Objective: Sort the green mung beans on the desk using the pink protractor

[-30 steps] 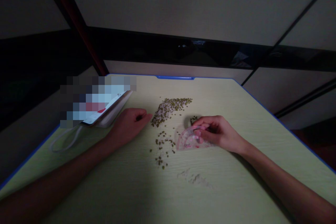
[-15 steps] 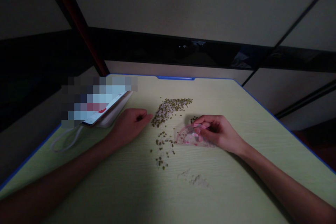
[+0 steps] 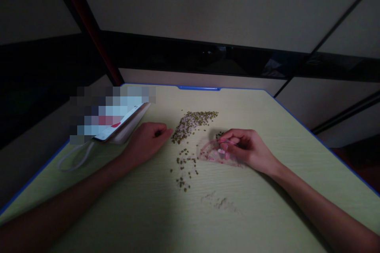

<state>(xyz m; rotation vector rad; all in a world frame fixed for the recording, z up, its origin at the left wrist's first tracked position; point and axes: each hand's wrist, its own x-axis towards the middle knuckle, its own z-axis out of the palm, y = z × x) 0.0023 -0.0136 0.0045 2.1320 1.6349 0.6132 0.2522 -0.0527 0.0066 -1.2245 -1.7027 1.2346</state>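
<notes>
Between finger and thumb, my right hand pinches a clear half-round protractor with pink print, held tilted over the table. Small green beans, like mung beans, mixed with whitish grains form a heap at the middle. Loose beans lie scattered on the near side of it, and a few dark ones sit just beyond the right fingers. My left hand rests on the table in a loose fist, thumb pointing at the heap's left edge, with nothing visible in it.
A phone with a lit screen, partly pixelated, leans on a pale stand at the left, with a white strap below. A whitish, powdery patch lies on the near part of the blue-edged table. Cabinet panels rise behind.
The protractor has tilted slightly in my right hand, its flat edge now sloping down to the right. My left hand, the heap and the scattered beans look unchanged.
</notes>
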